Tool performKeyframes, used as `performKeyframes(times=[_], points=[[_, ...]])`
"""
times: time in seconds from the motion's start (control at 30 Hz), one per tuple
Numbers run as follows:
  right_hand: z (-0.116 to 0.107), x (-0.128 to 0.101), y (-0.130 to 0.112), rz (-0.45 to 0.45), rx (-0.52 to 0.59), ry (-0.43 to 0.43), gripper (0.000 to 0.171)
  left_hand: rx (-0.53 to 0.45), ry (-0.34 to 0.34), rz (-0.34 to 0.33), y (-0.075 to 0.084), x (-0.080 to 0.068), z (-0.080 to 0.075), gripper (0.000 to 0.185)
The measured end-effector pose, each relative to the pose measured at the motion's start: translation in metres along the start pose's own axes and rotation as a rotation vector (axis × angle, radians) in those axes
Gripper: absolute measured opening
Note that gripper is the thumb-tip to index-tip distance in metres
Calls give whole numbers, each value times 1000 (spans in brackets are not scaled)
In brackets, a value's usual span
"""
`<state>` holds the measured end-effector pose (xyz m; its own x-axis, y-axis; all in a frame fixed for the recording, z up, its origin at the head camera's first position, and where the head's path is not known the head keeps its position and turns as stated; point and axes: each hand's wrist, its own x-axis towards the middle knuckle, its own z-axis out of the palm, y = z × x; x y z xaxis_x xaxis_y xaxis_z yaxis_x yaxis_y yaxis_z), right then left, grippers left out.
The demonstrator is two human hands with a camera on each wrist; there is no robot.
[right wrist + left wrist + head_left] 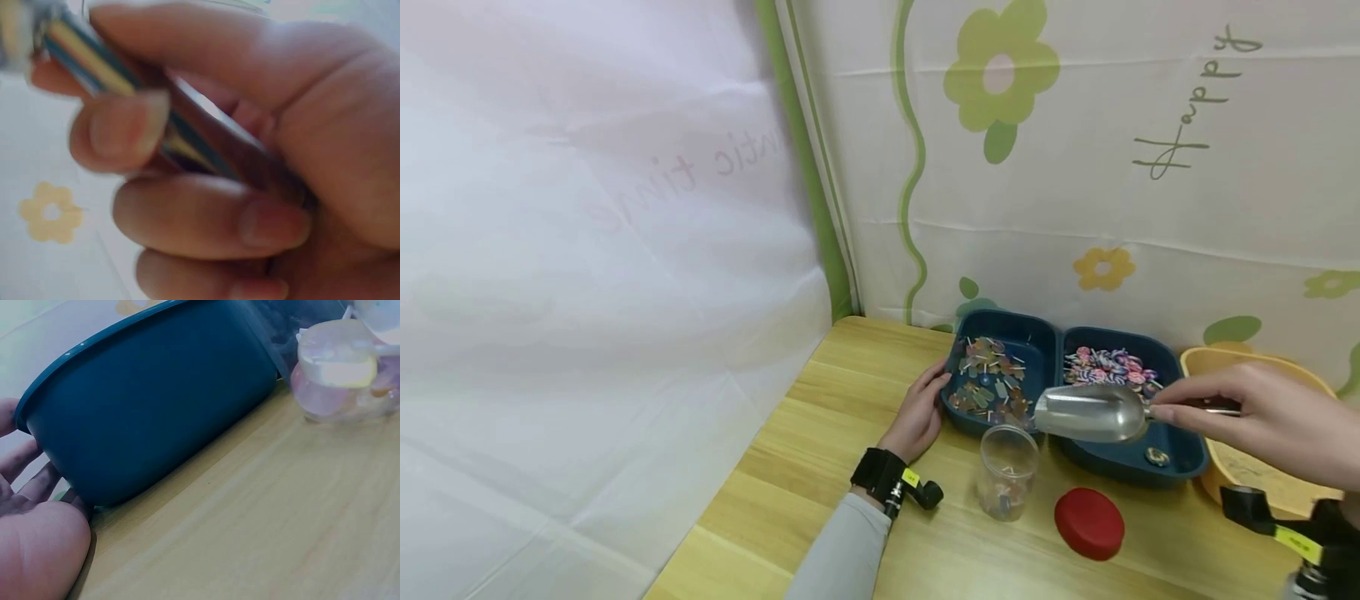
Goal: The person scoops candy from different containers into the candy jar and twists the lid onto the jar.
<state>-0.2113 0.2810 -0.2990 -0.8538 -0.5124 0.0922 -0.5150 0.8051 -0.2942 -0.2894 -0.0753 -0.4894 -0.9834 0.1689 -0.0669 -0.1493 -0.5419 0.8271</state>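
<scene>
My right hand [1262,417] grips the handle of a metal scoop [1093,414], fingers curled round it in the right wrist view. The scoop's mouth points left, above and beside a clear plastic cup [1006,479] holding a few small pieces. My left hand [917,417] rests against the outer left side of a dark blue bin [1037,342], its fingers [28,459] touching the wall. Small brownish, translucent candies on sticks [988,379] lie in that bin. A second blue bin [1195,454] adjoins it, with pink and purple lollipops [1112,368] at its back.
A red round lid [1090,523] lies on the wooden table [790,450], right of the cup. At the far right stands a yellow tray [1225,360], partly behind the right arm. A small gold round piece [1157,457] sits in the second bin. Patterned curtains [1037,208] hang behind.
</scene>
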Motion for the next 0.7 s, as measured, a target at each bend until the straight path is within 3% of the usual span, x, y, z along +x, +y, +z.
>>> performKeyframes(times=[0.07,0.27,0.5,0.6,0.7], points=[[2,12,-4,33,20,-34,17,1,2,0,0,0,0,44],[29,57,-4,5,152,-38,19,-4,1,0,-2,0,-1,44],[82,94,-17,105,-43,60,19,-1,-6,1,-3,-1,-1,44],[104,106,-22,46,-44,97,15,-7,-4,3,-2,-1,0,45],[118,114,-25,-18,60,47,21,-10,2,-3,-1,-1,0,45]])
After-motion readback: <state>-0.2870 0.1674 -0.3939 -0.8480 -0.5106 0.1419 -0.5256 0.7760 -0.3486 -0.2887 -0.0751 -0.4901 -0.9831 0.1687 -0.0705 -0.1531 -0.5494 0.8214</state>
